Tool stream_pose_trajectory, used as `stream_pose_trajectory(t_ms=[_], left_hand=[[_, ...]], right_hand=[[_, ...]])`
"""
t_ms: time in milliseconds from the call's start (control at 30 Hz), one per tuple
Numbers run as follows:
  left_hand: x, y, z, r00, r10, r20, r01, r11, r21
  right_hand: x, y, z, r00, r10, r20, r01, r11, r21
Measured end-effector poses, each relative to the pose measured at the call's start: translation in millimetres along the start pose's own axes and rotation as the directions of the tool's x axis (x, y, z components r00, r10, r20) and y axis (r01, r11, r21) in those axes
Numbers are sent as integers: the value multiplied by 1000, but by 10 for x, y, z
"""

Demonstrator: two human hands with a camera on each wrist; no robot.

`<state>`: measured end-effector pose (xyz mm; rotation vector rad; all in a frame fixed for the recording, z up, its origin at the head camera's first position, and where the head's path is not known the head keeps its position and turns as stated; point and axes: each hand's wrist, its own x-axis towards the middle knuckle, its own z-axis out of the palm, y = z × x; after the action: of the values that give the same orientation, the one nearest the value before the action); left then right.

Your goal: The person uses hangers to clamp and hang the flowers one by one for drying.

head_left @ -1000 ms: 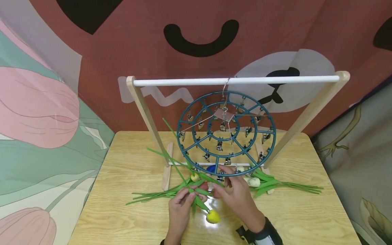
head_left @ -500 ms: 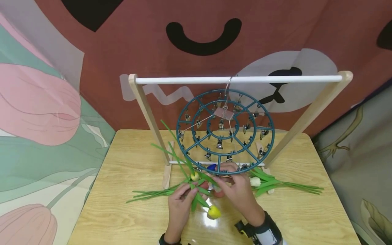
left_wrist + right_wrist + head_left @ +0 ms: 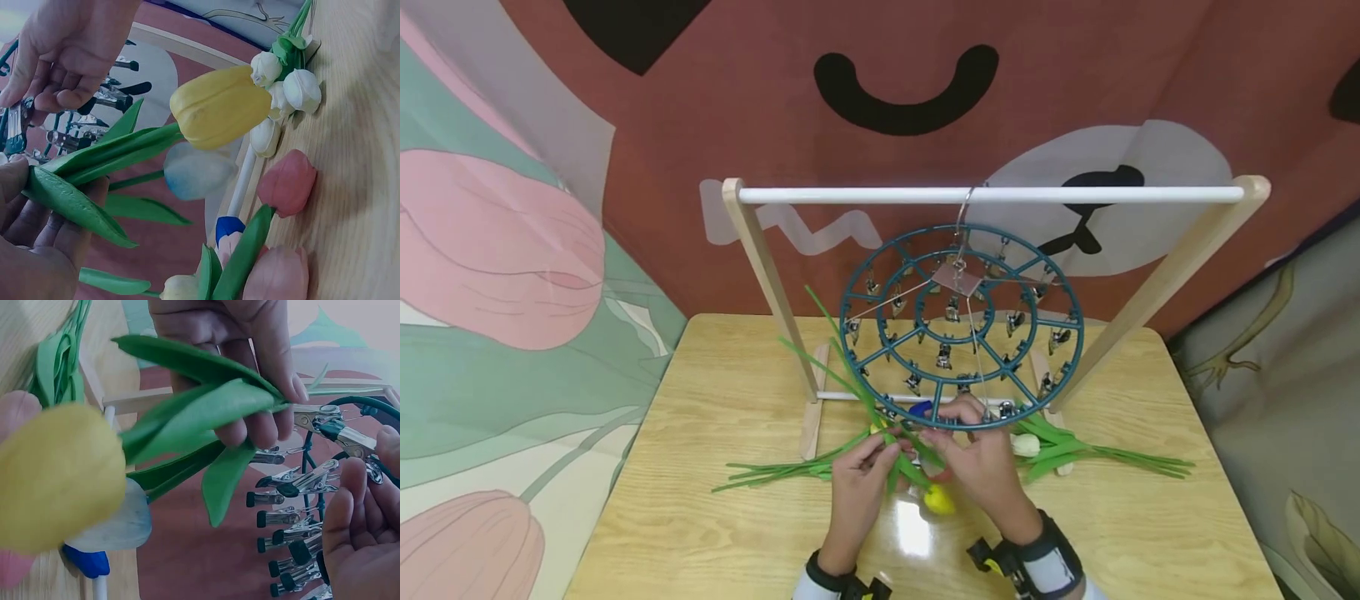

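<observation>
My left hand [image 3: 861, 479] pinches the green stems and leaves of a yellow tulip [image 3: 939, 499] and a pale blue-white tulip [image 3: 199, 171], whose heads point away from the fingers. Just right of it, my right hand [image 3: 986, 467] grips a metal clip [image 3: 352, 439] at the front rim of the round teal hanger [image 3: 938, 424]. In the right wrist view, the leaves [image 3: 206, 419] held by the left hand come close to that clip. Whether the stem lies between the clip's jaws I cannot tell.
The hanger hangs by a hook from the white bar [image 3: 865, 196] of a wooden rack [image 3: 1157, 287]. White tulips [image 3: 1026, 445] lie right of the hands, more green stems [image 3: 775, 473] left. Pink tulips [image 3: 287, 183] and a blue one [image 3: 230, 229] lie on the table [image 3: 685, 417].
The left hand and its tulips have shifted slightly right and up, nearer the right hand. My right hand has moved up at the rim, its fingers drawn in around the clip.
</observation>
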<state>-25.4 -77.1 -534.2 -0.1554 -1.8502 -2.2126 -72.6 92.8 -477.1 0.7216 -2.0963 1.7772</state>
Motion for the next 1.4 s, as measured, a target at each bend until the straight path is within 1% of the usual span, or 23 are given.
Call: stream_pose_trajectory(t_ms=[100,200,233,333,433,633,767,933,1100,1200,1300,1400], left_hand=[[10,4,28,1000,2,9,-2,1000,-13],[20,18,56,1000,-2,22,2,1000,-19],[22,21,62,1000,-6,24,6,1000,-8],[28,33,84,1000,-16,21,16,999,30],[37,42,104,1000,-23,20,22,998,66],[64,48,144,999,-21,31,18,995,99],[67,49,153,999,-23,30,20,995,101],[68,51,147,998,-48,29,45,995,91],[66,41,139,997,-67,27,65,995,78],[61,31,133,998,-62,28,60,995,77],[52,26,121,998,-65,14,63,994,88],[42,14,102,998,-67,-6,67,991,115]], right_hand=[[14,5,15,1000,-16,-4,17,997,72],[22,6,24,1000,-14,2,13,993,115],[24,4,27,1000,-12,4,11,992,124],[26,0,36,1000,-5,10,4,992,127],[29,-4,41,1000,9,9,-10,994,108],[45,-11,41,1000,26,16,-28,993,111],[47,-16,40,998,52,23,-54,991,123],[53,-19,42,997,63,37,-67,989,135],[60,-16,46,995,78,61,-84,989,119],[41,-9,54,990,115,85,-124,987,103],[-9,9,59,979,169,115,-172,985,17],[-76,38,54,963,228,146,-211,969,-125]])
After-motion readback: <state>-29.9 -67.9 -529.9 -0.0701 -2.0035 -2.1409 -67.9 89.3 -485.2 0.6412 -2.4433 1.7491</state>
